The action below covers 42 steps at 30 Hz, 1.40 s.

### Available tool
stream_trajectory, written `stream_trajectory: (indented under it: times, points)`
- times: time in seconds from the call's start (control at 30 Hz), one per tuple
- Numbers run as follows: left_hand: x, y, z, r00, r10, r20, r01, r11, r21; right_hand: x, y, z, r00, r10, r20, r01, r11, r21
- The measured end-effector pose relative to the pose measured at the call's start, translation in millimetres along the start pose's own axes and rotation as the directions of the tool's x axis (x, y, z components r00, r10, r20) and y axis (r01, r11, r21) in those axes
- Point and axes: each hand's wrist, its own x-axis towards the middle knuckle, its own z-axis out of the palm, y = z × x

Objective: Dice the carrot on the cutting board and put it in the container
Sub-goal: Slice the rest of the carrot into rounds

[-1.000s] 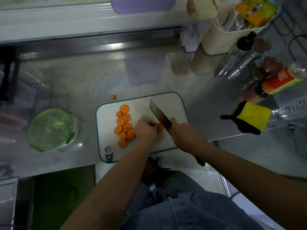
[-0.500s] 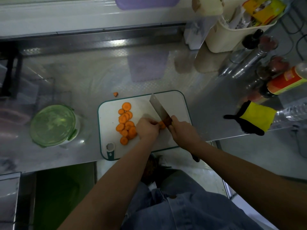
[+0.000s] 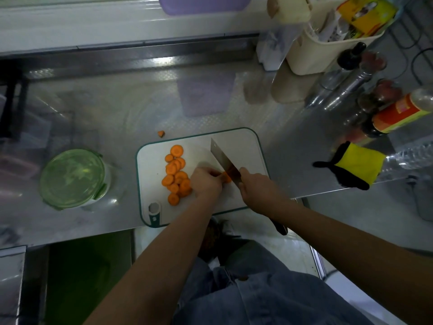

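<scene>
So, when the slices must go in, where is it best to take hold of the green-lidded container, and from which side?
Probably by the container's round side wall below the lid, coming from its right, the side facing the cutting board. The lid is still clipped on; one latch shows at its right edge, so a grip on the wall leaves the clips free to open.

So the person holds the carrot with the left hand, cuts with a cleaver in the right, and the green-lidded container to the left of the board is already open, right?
Not quite. In the head view the container is closed, its green lid on. The rest holds: the left hand steadies the carrot, the right hand holds the cleaver, and the container stands left of the cutting board.
</scene>
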Motion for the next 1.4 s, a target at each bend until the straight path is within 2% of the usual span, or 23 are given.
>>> stream_trajectory:
  times: [0.27,0.57,0.73,1.07,1.4]
  points:
    - [-0.7,0.0,0.7,0.999,0.027,-0.027,-0.026,0.999,0.025,6.8,-2.2,21.1,0.997,0.048,-0.058,-0.047,0.999,0.024]
    - [-6.6,-3.3,0.7,0.998,0.034,-0.051,-0.031,0.998,0.061,11.1,-0.4,2.0,0.995,-0.008,-0.100,0.014,0.998,0.061]
    - [-5.4,-3.2,0.8,0.999,0.007,-0.053,-0.003,0.998,0.060,3.4,-2.0,-5.3,0.999,-0.031,-0.040,0.033,0.999,0.033]
    - [-5.9,1.5,-1.4,1.000,-0.005,-0.017,0.005,1.000,0.024,-0.8,-7.0,0.6,1.000,0.013,-0.005,-0.012,1.000,0.015]
    - [-7.1,3.2,-4.7,1.000,0.000,-0.011,0.000,0.999,0.053,7.8,-4.0,16.6,0.997,0.019,-0.079,-0.014,0.998,0.057]
